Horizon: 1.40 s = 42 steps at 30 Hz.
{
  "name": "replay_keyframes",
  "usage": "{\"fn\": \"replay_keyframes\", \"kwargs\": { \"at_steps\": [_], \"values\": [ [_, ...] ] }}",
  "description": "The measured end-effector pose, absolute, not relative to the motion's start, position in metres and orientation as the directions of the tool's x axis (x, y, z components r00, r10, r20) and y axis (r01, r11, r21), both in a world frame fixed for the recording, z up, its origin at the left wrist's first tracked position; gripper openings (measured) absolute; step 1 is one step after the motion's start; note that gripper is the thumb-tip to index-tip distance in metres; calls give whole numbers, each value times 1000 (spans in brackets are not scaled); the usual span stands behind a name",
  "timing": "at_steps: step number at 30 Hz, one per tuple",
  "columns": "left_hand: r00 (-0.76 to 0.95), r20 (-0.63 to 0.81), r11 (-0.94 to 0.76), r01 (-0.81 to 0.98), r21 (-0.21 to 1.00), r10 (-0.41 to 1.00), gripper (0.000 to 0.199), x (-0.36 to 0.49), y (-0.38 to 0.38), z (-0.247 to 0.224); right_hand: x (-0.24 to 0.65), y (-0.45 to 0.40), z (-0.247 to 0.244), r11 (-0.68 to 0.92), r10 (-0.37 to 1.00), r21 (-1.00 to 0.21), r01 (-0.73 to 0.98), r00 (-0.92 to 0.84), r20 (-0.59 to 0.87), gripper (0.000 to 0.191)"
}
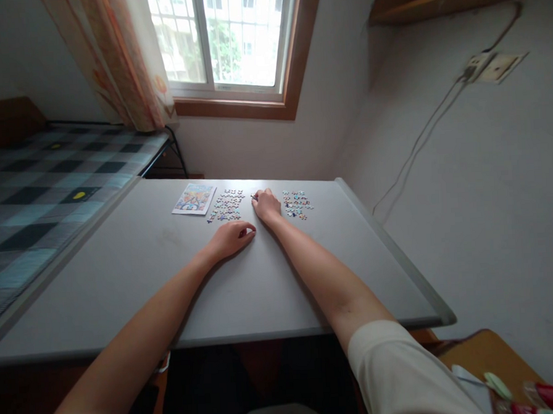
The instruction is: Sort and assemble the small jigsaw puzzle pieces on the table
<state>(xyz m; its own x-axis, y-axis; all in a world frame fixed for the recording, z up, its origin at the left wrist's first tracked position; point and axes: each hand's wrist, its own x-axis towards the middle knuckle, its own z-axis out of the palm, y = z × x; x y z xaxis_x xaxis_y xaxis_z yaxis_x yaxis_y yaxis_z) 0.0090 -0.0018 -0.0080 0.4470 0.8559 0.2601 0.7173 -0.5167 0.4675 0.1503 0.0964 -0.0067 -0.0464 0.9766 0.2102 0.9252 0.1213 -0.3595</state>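
Note:
Small jigsaw pieces lie on the grey table in two groups, a left group (229,204) and a right group (297,204). Between them, my right hand (266,205) rests near the far part of the table, its fingers closed on a small dark piece (254,197) at the fingertips. My left hand (234,237) lies on the table just in front of the left group, thumb and fingers curled close together; whether anything is between them is too small to tell. A printed picture sheet (194,199) lies flat to the left of the pieces.
The grey table (122,264) has a raised rim on its left and right sides. A bed with a checked cover (47,176) stands at the left. A window is behind the table, and cables (410,153) hang on the right wall. A stool with small items (491,356) stands at the lower right.

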Motion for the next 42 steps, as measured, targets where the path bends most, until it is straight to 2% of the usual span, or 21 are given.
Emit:
{"fn": "replay_keyframes", "kwargs": {
  "at_steps": [3,6,10,13,15,17,21,24,29,42],
  "values": [
    [451,257,-519,717,466,855,29,9,-2,-7,152,96,-10,153,965,-436,887,-39,259,17],
    [449,259,-517,719,464,855,30,10,-2,-8,157,93,-11,191,956,-611,769,-5,292,10],
    [416,260,-491,735,467,871,33,10,-1,-12,165,82,-4,204,975,-889,410,-3,222,10],
    [396,264,-476,728,493,879,36,10,0,-14,170,64,1,154,984,-976,154,-110,138,13],
    [388,269,-472,721,508,881,37,10,1,-15,173,51,-1,171,975,-981,88,-158,156,15],
    [381,276,-471,710,524,882,38,9,1,-15,175,40,-7,219,965,-971,93,-166,201,16],
    [370,287,-468,684,559,884,44,8,0,-15,177,25,-19,352,927,-911,216,-213,308,18],
    [383,293,-482,677,557,876,40,7,1,-16,176,17,-19,420,897,-844,333,-291,331,20],
    [401,311,-507,679,531,862,33,6,3,-17,175,13,-15,426,899,-805,413,-293,326,22],
    [385,346,-518,638,571,856,22,6,2,-14,177,16,-18,415,900,-823,388,-308,308,25]
  ]
}}
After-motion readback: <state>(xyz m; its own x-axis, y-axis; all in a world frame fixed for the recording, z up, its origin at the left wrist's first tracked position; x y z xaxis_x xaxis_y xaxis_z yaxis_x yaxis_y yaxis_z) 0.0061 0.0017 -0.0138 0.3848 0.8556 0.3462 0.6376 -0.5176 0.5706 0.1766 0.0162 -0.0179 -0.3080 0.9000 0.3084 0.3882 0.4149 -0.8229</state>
